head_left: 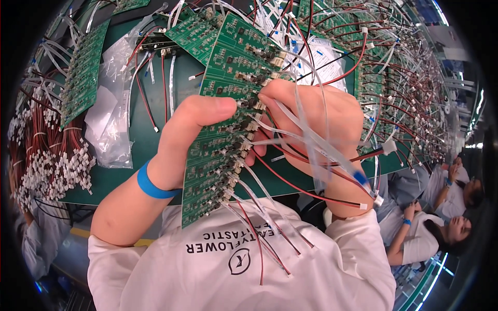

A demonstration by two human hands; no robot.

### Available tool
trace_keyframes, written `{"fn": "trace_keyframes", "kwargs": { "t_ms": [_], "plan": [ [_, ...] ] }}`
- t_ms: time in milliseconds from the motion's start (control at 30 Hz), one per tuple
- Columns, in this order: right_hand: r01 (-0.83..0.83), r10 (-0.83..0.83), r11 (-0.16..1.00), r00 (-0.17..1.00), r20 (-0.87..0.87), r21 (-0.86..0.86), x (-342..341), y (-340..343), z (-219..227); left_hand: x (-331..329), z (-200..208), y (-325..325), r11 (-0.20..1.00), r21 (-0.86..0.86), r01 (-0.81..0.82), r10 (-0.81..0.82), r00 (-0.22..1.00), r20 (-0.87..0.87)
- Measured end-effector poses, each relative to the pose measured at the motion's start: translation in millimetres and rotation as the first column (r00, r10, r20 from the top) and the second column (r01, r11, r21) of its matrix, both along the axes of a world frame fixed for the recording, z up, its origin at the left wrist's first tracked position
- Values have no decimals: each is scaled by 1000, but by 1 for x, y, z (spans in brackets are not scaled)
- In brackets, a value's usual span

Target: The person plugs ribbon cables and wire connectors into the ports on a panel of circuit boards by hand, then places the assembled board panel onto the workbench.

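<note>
My left hand [194, 122] holds a long green circuit board panel [220, 83] tilted upright over the table, its thumb lying on the board's face and its other fingers mostly hidden behind. Along the right edge of the panel sits a row of connectors. From the middle and lower ones hang red-black wire cables [306, 196] and white ribbon cables [332, 154]. With thumb and index finger closed, my right hand [324, 111] pinches a cable connector at the panel's middle; the fingertips hide most of it. Several cables trail below the right hand, some blurred.
Bundles of red-black cables with white plugs [52, 166] lie at the left, near another board [85, 72] and a see-through plastic bag [116, 135]. More boards with cables [384, 93] cover the table's right side. Other people [430, 228] sit at the right.
</note>
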State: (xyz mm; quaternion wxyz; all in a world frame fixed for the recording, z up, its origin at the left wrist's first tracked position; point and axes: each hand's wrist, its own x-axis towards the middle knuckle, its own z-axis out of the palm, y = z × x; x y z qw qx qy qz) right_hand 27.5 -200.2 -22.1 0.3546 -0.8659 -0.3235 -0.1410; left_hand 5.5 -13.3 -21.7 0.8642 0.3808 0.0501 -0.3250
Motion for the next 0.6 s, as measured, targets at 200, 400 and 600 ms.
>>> {"fn": "trace_keyframes", "kwargs": {
  "t_ms": [200, 400, 600],
  "plan": [
    [-67, 75, 994, 992, 104, -82, -1, 0, 14, -2, 4, 6, 981, -191, 44, -48, 999, -17],
    [73, 3, 966, 957, 290, -249, 0, 1, 5, -4, -8, 5, 986, -161, 47, -32, 995, 95],
    [-3, -2, 986, 1000, -31, -168, -3, 0, 12, -2, 6, 1, 980, -197, -17, 13, 1000, -19]
  ]
}}
